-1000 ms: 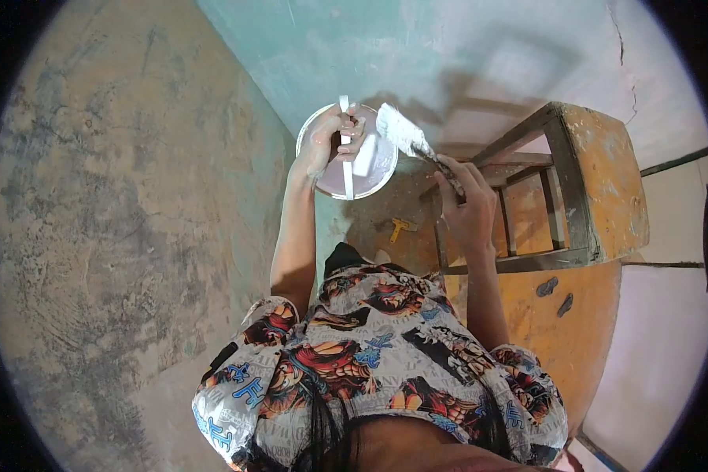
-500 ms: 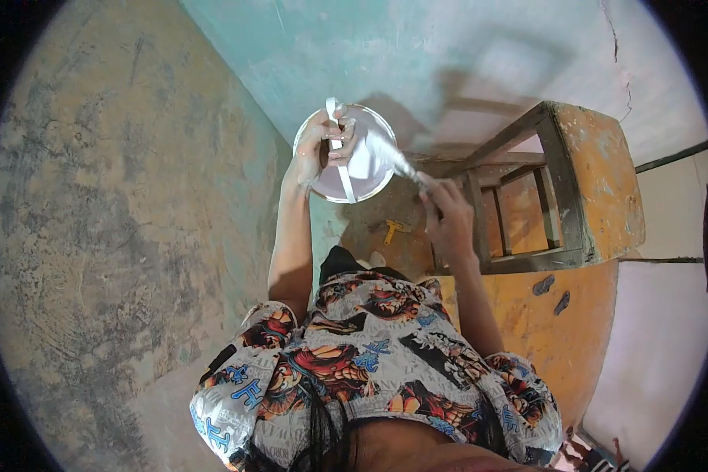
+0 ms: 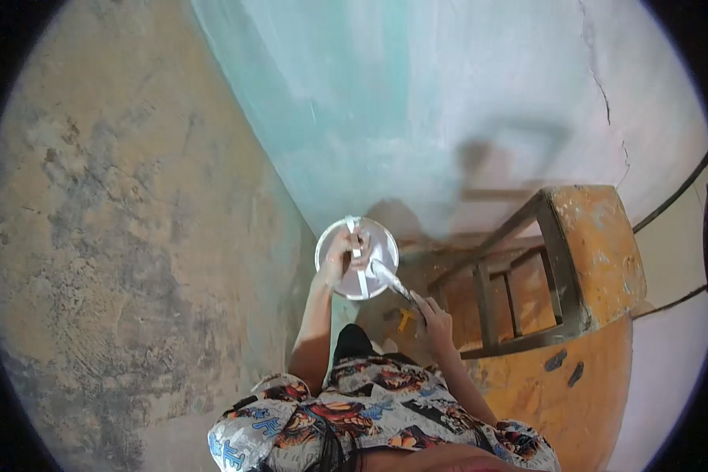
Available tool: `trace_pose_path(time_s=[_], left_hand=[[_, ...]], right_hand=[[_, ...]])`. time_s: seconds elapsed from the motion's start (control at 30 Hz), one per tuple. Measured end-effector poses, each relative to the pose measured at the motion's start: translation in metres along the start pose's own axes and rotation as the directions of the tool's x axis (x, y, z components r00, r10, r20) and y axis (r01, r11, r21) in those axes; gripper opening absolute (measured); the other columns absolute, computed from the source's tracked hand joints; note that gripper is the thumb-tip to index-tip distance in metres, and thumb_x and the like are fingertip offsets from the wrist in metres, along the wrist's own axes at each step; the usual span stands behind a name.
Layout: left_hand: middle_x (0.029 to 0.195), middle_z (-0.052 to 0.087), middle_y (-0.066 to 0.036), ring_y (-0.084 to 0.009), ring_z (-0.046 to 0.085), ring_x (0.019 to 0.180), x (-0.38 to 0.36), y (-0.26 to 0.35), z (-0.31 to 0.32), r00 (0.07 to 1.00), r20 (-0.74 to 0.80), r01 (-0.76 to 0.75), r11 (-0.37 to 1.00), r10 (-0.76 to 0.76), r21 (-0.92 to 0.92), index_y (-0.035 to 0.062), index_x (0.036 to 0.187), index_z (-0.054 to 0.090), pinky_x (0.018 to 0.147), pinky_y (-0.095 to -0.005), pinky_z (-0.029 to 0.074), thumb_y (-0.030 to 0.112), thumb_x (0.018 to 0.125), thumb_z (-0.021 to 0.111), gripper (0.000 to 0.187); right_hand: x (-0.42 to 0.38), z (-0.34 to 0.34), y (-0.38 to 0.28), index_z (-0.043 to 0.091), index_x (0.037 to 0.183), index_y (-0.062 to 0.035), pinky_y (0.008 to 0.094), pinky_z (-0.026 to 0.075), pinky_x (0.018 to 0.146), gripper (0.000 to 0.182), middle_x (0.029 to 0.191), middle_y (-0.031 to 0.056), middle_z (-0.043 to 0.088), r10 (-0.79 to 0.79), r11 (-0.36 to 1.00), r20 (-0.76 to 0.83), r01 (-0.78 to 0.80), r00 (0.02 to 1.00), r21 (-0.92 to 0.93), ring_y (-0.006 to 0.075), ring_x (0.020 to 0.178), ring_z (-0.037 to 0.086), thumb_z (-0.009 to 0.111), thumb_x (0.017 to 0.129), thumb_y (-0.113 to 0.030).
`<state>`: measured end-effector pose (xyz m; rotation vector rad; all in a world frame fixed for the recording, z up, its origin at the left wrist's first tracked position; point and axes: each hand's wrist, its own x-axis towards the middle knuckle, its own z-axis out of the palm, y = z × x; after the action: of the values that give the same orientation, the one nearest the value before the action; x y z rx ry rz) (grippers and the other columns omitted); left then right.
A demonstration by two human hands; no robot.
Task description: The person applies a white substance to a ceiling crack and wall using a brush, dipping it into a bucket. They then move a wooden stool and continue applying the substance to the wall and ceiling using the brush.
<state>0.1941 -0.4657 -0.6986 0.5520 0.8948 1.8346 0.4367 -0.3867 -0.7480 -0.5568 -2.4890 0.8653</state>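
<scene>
My left hand (image 3: 342, 252) is closed around the white strap handle of a round white bucket (image 3: 385, 238), holding it up in front of me with the open top facing the camera. Whitish smears cover my left fingers. Inside the bucket the surface looks pale, and some of it is hidden behind my hand. My right hand (image 3: 437, 321) grips the dark handle of a paintbrush (image 3: 392, 281). The brush's white-coated head reaches over the bucket's lower right rim into its opening, close to my left fingers.
A worn wooden stool (image 3: 598, 259) with peeling orange paint is at the right. A yellow T-shaped tool (image 3: 406, 318) lies on the floor below the bucket. Ahead rises a teal wall (image 3: 362, 102) with whitish coating, cracked at right; a stained brown wall (image 3: 149, 220) flanks my left.
The view has tilted upward, so the bucket, hands and stool appear lower and more wall shows. The paintbrush has swung from the bucket's right side to point into its opening.
</scene>
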Motion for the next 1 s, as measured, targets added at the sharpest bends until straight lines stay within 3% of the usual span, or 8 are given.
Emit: trace_pose_path(time_s=[0.13, 0.23, 0.33, 0.53, 0.73, 0.83, 0.93, 1.0], left_hand=[[0.069, 0.038, -0.002, -0.0084, 0.032, 0.048, -0.007, 0.006, -0.016, 0.999, -0.024, -0.023, 0.998, 0.022, -0.061, 0.0132, 0.088, 0.038, 0.039, -0.0206, 0.023, 0.014, 0.071, 0.048, 0.020], [0.069, 0.038, -0.002, -0.0086, 0.032, 0.048, -0.006, 0.008, -0.023, 0.996, -0.082, -0.031, 0.998, 0.026, -0.058, 0.0132, 0.088, 0.038, 0.039, -0.0202, 0.023, 0.013, 0.071, 0.047, 0.019], [0.071, 0.039, -0.002, -0.0091, 0.033, 0.048, -0.007, 0.012, -0.035, 0.999, -0.049, -0.026, 0.996, 0.022, -0.081, 0.0128, 0.090, 0.038, 0.041, -0.0203, 0.025, 0.013, 0.072, 0.047, 0.020], [0.072, 0.039, -0.002, -0.0099, 0.033, 0.049, 0.000, 0.006, -0.061, 0.993, -0.119, -0.038, 0.988, 0.020, -0.149, 0.0121, 0.092, 0.037, 0.042, -0.0227, 0.024, 0.014, 0.073, 0.047, 0.022], [0.071, 0.039, -0.002, -0.0098, 0.032, 0.048, 0.004, 0.008, -0.080, 0.997, -0.074, -0.030, 0.984, 0.017, -0.177, 0.0124, 0.091, 0.038, 0.042, -0.0232, 0.024, 0.013, 0.073, 0.048, 0.021], [0.071, 0.040, -0.002, -0.0097, 0.032, 0.047, 0.013, 0.016, -0.087, 0.995, -0.095, -0.031, 0.971, 0.008, -0.236, 0.0119, 0.091, 0.039, 0.042, -0.0228, 0.025, 0.011, 0.073, 0.047, 0.020], [0.072, 0.041, -0.003, -0.0103, 0.035, 0.049, 0.018, 0.027, -0.084, 0.989, -0.141, -0.071, 0.962, 0.035, -0.263, 0.0103, 0.091, 0.040, 0.043, -0.0230, 0.028, 0.012, 0.075, 0.048, 0.018], [0.072, 0.041, -0.003, -0.0108, 0.037, 0.051, 0.022, 0.031, -0.079, 0.981, -0.175, -0.129, 0.960, 0.087, -0.247, 0.0096, 0.089, 0.041, 0.043, -0.0237, 0.029, 0.014, 0.077, 0.049, 0.015]], right_hand=[[0.010, 0.007, -0.007, 0.052, 0.118, -0.0057, 0.0388, 0.046, 0.060, 0.037, 0.086, 0.0146, 0.057, 0.013, 0.999, 0.013, -0.013, 1.000, -0.029, 0.0342, 0.072, 0.058, 0.053, 0.081, -0.001], [0.019, 0.015, 0.005, 0.050, 0.119, -0.0052, 0.0405, 0.046, 0.066, 0.038, 0.090, 0.0169, 0.057, -0.005, 1.000, 0.111, 0.007, 0.994, -0.016, 0.0370, 0.078, 0.057, 0.051, 0.081, 0.000], [0.030, 0.019, 0.001, 0.049, 0.118, -0.0041, 0.0430, 0.045, 0.072, 0.037, 0.095, 0.0189, 0.056, -0.007, 0.998, 0.062, 0.003, 0.998, 0.067, 0.0396, 0.088, 0.055, 0.049, 0.081, 0.001], [0.038, 0.038, 0.009, 0.047, 0.117, -0.0041, 0.0437, 0.046, 0.073, 0.037, 0.099, 0.0175, 0.055, 0.061, 0.998, 0.182, -0.060, 0.982, -0.007, 0.0382, 0.088, 0.056, 0.050, 0.080, -0.005], [0.057, 0.043, -0.006, 0.044, 0.118, -0.0042, 0.0446, 0.046, 0.077, 0.036, 0.103, 0.0186, 0.056, 0.130, 0.991, 0.287, -0.117, 0.949, -0.062, 0.0404, 0.091, 0.055, 0.051, 0.084, -0.010], [0.068, 0.048, -0.009, 0.046, 0.117, -0.0032, 0.0378, 0.046, 0.076, 0.031, 0.103, 0.0191, 0.058, 0.075, 0.994, 0.091, -0.082, 0.993, 0.074, 0.0340, 0.093, 0.058, 0.050, 0.086, -0.006], [0.084, 0.050, -0.013, 0.044, 0.118, -0.0031, 0.0326, 0.046, 0.075, 0.032, 0.101, 0.0176, 0.060, 0.223, 0.935, 0.087, -0.239, 0.971, 0.262, 0.0268, 0.090, 0.061, 0.051, 0.087, -0.010], [0.093, 0.057, -0.014, 0.044, 0.119, -0.0039, 0.0319, 0.046, 0.069, 0.033, 0.096, 0.0157, 0.061, 0.211, 0.948, 0.016, -0.208, 0.977, 0.242, 0.0234, 0.082, 0.061, 0.053, 0.087, -0.011]])
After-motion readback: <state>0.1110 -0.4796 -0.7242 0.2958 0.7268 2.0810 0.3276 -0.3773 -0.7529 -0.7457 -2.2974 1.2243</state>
